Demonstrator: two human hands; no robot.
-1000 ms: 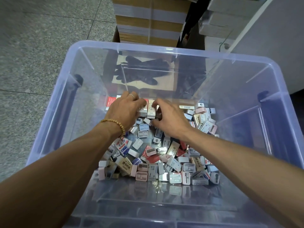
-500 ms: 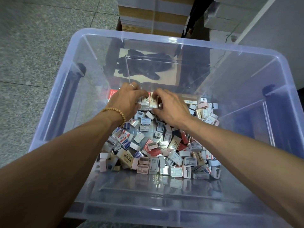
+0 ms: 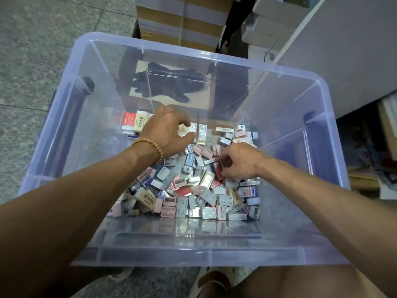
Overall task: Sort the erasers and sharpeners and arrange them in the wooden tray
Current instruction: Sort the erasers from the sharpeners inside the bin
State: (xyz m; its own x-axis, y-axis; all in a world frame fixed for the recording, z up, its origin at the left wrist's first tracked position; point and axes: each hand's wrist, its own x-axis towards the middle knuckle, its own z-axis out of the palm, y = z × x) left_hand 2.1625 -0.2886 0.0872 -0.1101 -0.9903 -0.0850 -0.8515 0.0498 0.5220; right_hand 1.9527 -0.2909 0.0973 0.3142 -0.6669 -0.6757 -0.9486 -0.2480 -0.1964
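Two hands were down inside a clear plastic bin point(image 3: 322, 130) on a grey stone floor point(image 3: 43, 50). Left hand point(image 3: 165, 132), with a bead bracelet point(image 3: 150, 145) on the wrist and a ring point(image 3: 168, 108) on one finger, sat at the far side of the bin; its fingers were curled and spread over a short row of upright packets point(image 3: 198, 132), the thumb tip touching the nearest one. Whether it actually gripped any packet could not be told. Right hand point(image 3: 240, 161) was nearer the middle, fingers bunched together and curled down into the pile point(image 3: 193, 190), pinching at a red packet point(image 3: 218, 168); the fingertips were hidden under the hand, so the exact hold was unclear.

Erasers and sharpeners lay mixed in that loose pile on the bin floor, mostly pink, white, pale blue and red. A few erasers point(image 3: 135, 123) sat apart at the far left corner of the pile, one red and one cream, just beside the left hand. More small pieces point(image 3: 240, 132) lay at the far right, just beyond the right hand.

No wooden tray could be picked out with certainty. Through the far wall a black glove point(image 3: 171, 84) showed, lying on something pale. Cardboard boxes point(image 3: 180, 18) stood behind the bin. A sandal point(image 3: 212, 282) showed at the bottom edge.
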